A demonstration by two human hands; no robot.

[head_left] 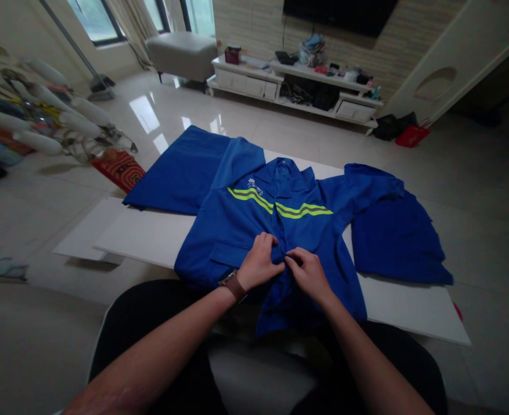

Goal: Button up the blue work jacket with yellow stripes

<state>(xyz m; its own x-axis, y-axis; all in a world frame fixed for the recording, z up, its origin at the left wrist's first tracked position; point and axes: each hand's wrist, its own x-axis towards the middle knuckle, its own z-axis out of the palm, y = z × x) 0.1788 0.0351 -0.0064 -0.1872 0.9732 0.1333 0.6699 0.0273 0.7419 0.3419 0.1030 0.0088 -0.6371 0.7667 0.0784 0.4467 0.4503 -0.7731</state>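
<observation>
So the blue work jacket (237, 225) is lying front-up on a low white table (139, 236), collar pointing away from the person, bottom hem spilling over the near edge toward the lap. Both hands are right at the front opening, below the chest stripe. The left hand (260, 262), with a brown-strapped wristwatch (233, 285) above it, has its thumb and fingers pinched on the cloth at the opening. The right hand (308, 271) is pinching the same edge just beside it, tips nearly meeting. Can't make out any button or zip under the fingers, too small and dark.

There's a yellow-green reflective stripe (304, 211) across the chest, with some white-and-pink embroidery (251, 184) just above it on the left. One sleeve lies over a flat, folded blue garment (178, 170) on the left, and the other rests along the top of a second blue garment (395, 239) on the right.

Further back: a white TV cabinet (245, 82) loaded with odds and ends, a grey ottoman (183, 52) near the windows and a red bag (412, 136) on the floor.
</observation>
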